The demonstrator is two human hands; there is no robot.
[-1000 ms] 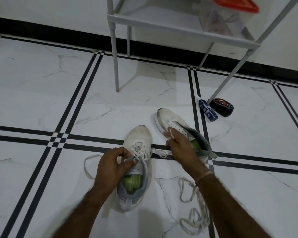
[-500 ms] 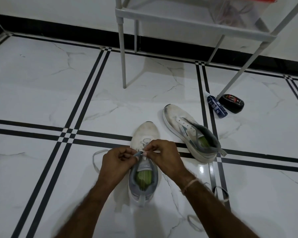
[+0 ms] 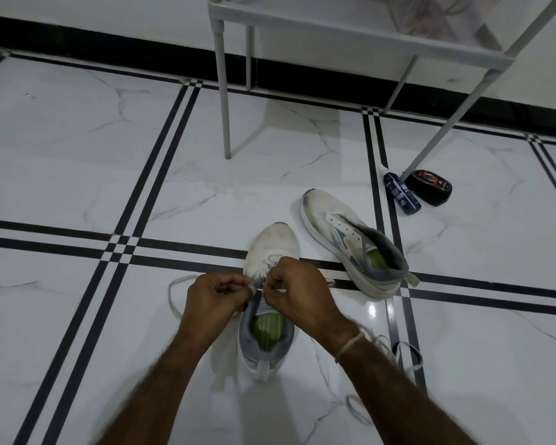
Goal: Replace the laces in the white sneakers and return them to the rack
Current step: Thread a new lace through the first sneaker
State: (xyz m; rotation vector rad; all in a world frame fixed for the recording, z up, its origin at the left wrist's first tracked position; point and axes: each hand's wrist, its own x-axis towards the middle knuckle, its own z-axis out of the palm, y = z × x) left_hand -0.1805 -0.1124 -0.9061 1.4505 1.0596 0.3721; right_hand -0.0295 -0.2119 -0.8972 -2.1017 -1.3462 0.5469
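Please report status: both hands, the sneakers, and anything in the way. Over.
Left grip, right grip: both pinching lace at near sneaker. Far sneaker unlaced, tilted on floor, off rack. Loose laces beside right forearm; nothing blocking.

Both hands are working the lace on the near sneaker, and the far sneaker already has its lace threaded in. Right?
Not quite. The far sneaker is not laced: the head view shows its eyelets empty. The rest holds: the left hand and right hand pinch the lace on the near sneaker.
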